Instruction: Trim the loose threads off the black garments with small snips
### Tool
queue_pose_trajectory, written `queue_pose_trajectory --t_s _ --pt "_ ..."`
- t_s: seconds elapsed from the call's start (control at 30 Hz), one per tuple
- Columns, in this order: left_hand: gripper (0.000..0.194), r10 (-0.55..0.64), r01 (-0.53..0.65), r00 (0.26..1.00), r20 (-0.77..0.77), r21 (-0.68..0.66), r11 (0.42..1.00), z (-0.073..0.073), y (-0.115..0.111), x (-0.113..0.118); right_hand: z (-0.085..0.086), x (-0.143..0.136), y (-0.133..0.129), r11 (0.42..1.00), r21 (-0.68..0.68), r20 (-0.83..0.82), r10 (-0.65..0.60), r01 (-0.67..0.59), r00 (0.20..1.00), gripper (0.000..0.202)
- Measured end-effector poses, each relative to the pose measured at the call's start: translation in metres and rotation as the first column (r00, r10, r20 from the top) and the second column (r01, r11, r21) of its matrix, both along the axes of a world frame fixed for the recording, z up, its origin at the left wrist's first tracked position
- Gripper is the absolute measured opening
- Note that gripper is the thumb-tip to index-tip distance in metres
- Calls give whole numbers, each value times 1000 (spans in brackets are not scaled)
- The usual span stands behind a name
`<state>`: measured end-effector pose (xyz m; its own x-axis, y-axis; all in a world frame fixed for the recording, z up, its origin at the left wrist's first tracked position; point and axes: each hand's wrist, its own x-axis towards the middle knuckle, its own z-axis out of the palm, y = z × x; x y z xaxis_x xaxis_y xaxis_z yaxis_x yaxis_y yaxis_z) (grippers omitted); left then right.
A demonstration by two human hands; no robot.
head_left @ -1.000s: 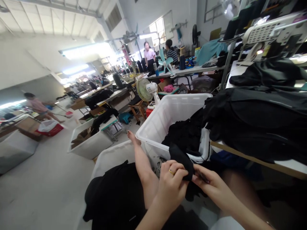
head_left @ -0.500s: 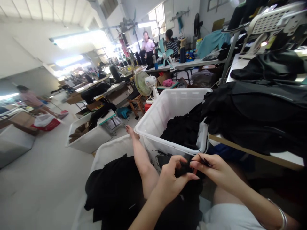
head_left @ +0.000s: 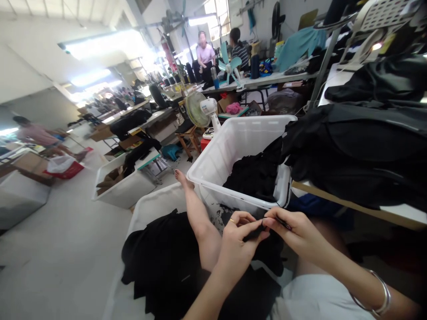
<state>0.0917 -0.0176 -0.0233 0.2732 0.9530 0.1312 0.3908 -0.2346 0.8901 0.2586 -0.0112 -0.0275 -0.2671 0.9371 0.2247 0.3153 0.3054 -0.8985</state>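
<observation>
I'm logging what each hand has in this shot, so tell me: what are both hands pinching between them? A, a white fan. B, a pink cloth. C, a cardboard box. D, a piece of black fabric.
D: the left hand and right hand meet on a piece of black fabric, pinched between their fingertips just in front of the white bin.

No legible text, label, brand, number or sign anywhere in view.
</observation>
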Motion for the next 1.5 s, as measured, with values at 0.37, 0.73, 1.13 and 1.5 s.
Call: queue_pose_trajectory --t_s 0.37,0.73,1.13,1.5 --pt "11 -15 16 999 -28 27 1000 2 0 -8 7 -3 3 989 140 175 22 -47 984 15" --pt "10 76 -29 983 169 -267 963 4 -3 -12 8 15 -11 973 -192 87 149 -130 985 25" --pt "10 69 49 958 278 -398 916 4 0 -11 -4 -1 -20 996 -16 52 92 -91 994 18" --pt "17 473 -409 866 165 -310 858 23 0 -77 -31 -9 -19 994 32 -71 -103 106 992 19"
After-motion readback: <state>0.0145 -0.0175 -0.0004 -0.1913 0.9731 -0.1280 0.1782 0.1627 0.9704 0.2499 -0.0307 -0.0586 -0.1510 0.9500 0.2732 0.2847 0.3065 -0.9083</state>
